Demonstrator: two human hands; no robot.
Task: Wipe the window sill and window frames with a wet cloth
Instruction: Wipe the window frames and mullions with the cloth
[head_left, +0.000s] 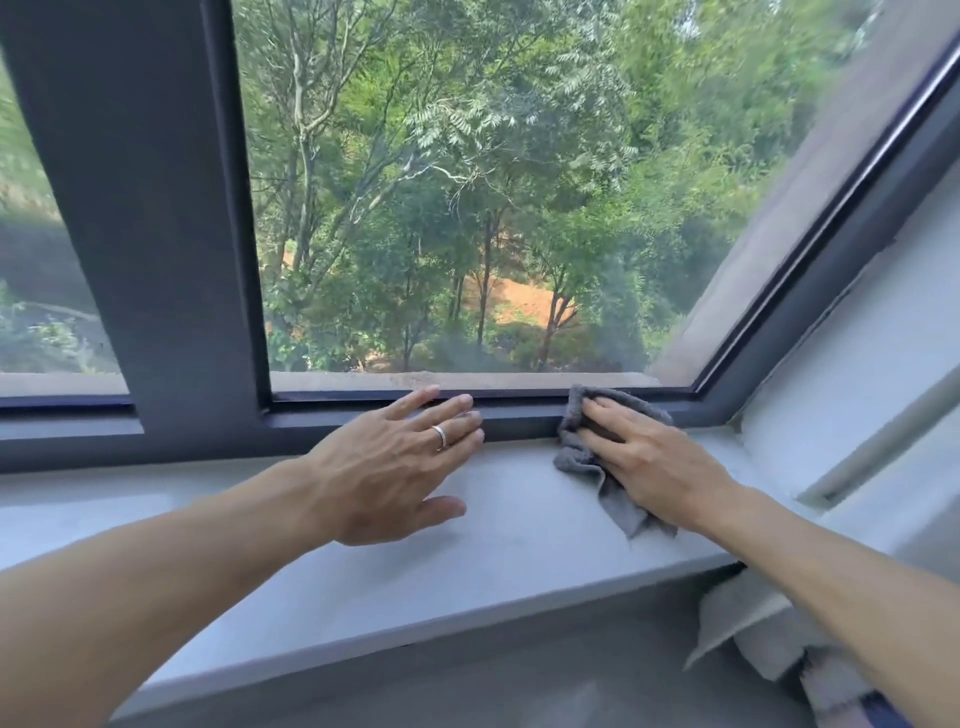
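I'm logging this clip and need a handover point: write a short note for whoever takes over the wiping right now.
Left hand: open, fingers straight, resting at the bottom window frame.
Right hand: fingers straight, pressing the grey cloth against that frame near the right corner, cloth trailing onto the window sill.
Done: cannot tell from this view.
Left: finish the bottom frame, then the upright frame and the sill.
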